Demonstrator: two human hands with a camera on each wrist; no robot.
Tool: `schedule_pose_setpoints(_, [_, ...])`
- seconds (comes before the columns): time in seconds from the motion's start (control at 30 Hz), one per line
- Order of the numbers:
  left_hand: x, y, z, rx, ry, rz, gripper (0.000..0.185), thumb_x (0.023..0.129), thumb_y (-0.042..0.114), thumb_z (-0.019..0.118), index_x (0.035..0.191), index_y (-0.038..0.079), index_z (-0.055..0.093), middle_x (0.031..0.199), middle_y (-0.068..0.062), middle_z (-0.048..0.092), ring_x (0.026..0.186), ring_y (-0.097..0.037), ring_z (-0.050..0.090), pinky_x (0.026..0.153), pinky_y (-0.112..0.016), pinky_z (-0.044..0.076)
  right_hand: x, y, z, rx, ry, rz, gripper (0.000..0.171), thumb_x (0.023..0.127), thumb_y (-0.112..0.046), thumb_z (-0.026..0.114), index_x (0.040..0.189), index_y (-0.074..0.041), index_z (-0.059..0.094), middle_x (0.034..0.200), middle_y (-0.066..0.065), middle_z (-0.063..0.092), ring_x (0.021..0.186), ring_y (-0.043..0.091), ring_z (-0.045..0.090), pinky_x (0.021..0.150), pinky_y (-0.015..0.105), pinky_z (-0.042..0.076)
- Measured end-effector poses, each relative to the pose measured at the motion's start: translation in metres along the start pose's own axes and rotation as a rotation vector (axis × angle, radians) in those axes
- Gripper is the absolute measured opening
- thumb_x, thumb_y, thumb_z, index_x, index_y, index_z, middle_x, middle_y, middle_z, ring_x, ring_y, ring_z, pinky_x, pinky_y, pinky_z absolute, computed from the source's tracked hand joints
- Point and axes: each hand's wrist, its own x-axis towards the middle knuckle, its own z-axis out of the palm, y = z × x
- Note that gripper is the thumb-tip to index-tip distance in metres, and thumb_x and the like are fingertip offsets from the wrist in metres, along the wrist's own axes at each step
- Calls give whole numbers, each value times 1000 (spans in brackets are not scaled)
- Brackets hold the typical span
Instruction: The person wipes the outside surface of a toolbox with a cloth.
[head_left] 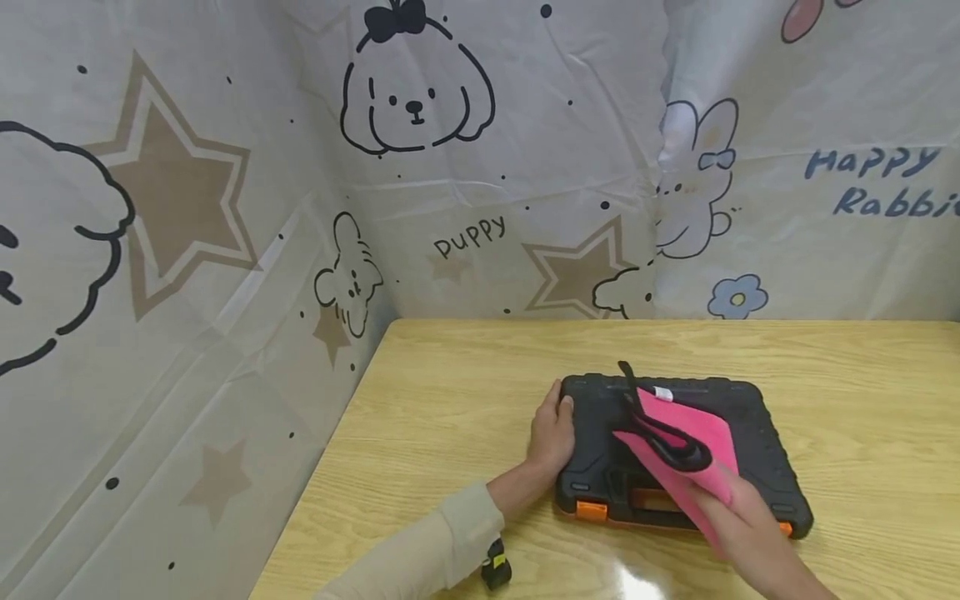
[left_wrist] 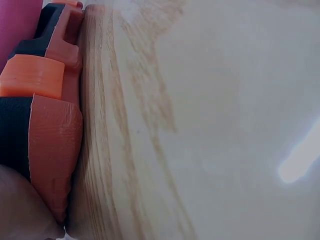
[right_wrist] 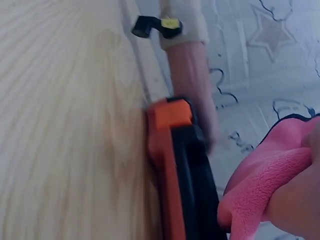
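Note:
A black plastic tool case (head_left: pixel 596 450) with orange latches (head_left: pixel 592 510) lies flat on the wooden table. Against its left side rests my left hand (head_left: pixel 551 437), fingers stretched along the edge and thumb by the lid. My right hand (head_left: pixel 738 525) grips a folded pink cloth (head_left: pixel 708 425) with black edging over the lid. The cloth's white tag (head_left: pixel 663 393) shows near the back of the case. In the right wrist view, the plush cloth (right_wrist: pixel 265 180) bunches under my fingers beside the case (right_wrist: pixel 187 165). The left wrist view shows the case's orange lower shell (left_wrist: pixel 55 150) up close.
A wooden table (head_left: pixel 450 400) reaches back to a printed curtain (head_left: pixel 465 183) with puppies, stars and a rabbit. The curtain also hangs along the left side. Under my left sleeve (head_left: pixel 450 533) a small black camera with a yellow mark (head_left: pixel 497 567) shows.

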Motion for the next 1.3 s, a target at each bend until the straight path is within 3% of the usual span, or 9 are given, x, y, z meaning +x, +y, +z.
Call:
schedule_pose_setpoints(0.13, [1, -1, -1, -30, -4, 57, 49, 109, 16, 38, 151, -8, 33, 152, -22, 39, 142, -33, 35, 116, -46, 28, 4, 0, 21, -49, -179, -151, 59, 94, 11, 53, 148, -11, 50, 147, 0, 51, 137, 2, 38, 111, 14, 22])
schedule_pose_setpoints(0.23, [-1, -3, -2, -95, -24, 131, 48, 108, 15, 39, 148, -11, 36, 146, -24, 47, 137, -34, 42, 113, -43, 33, 5, 6, 35, -248, -282, -331, 76, 81, 14, 59, 150, -15, 48, 151, 5, 47, 146, 6, 23, 115, 16, -2])
schedule_pose_setpoints(0.37, [-4, -5, -5, -229, -85, 211, 48, 108, 14, 40, 147, -14, 36, 135, -28, 56, 127, -39, 52, 107, -46, 42, 6, 14, 46, -470, -395, -467, 82, 68, 8, 63, 146, -14, 53, 150, 3, 49, 146, 17, 28, 116, 25, -13])
schedule_pose_setpoints(0.5, [-9, -7, -8, -262, -119, 200, 56, 108, 22, 38, 150, -14, 28, 144, -31, 45, 134, -42, 43, 112, -50, 34, 7, 16, 50, -639, -443, -553, 82, 63, 0, 67, 143, -15, 57, 149, 2, 50, 141, 27, 38, 117, 29, -15])
schedule_pose_setpoints(0.6, [-11, -6, -10, -289, -146, 182, 58, 109, 22, 34, 153, -13, 20, 153, -29, 35, 142, -40, 32, 116, -47, 27, 9, 17, 52, -760, -437, -669, 77, 65, -12, 73, 141, -15, 60, 146, 2, 53, 138, 30, 42, 118, 34, -13])
schedule_pose_setpoints(0.77, [-7, -2, -10, -415, -238, 238, 48, 109, 6, 27, 152, -14, 20, 152, -30, 34, 141, -41, 33, 115, -44, 30, 8, 19, 52, -846, -437, -752, 59, 91, -51, 65, 139, -16, 62, 144, -1, 55, 136, 29, 44, 119, 37, -11])
schedule_pose_setpoints(0.93, [2, -17, -4, -340, -170, 233, 51, 108, 10, 34, 152, -14, 21, 154, -28, 32, 144, -38, 27, 117, -46, 24, 6, 20, 47, -871, -430, -794, 73, 90, -71, 50, 136, -16, 65, 143, 0, 56, 133, 29, 48, 119, 37, -8])
schedule_pose_setpoints(1.1, [23, -51, 6, -42, -16, 315, 54, 106, 25, 42, 152, -4, 36, 149, -21, 44, 138, -32, 41, 114, -40, 33, 2, 22, 39, -885, -424, -812, 71, 90, -70, 52, 133, -15, 67, 142, 1, 57, 144, 21, 34, 119, 38, -9])
schedule_pose_setpoints(1.3, [7, -14, 1, 71, 67, 154, 48, 103, 15, 46, 143, -11, 45, 141, -27, 51, 132, -40, 47, 110, -47, 37, -5, 27, 27, -886, -397, -849, 66, 91, -68, 54, 128, -16, 70, 138, 0, 59, 151, 13, 1, 119, 40, -8])
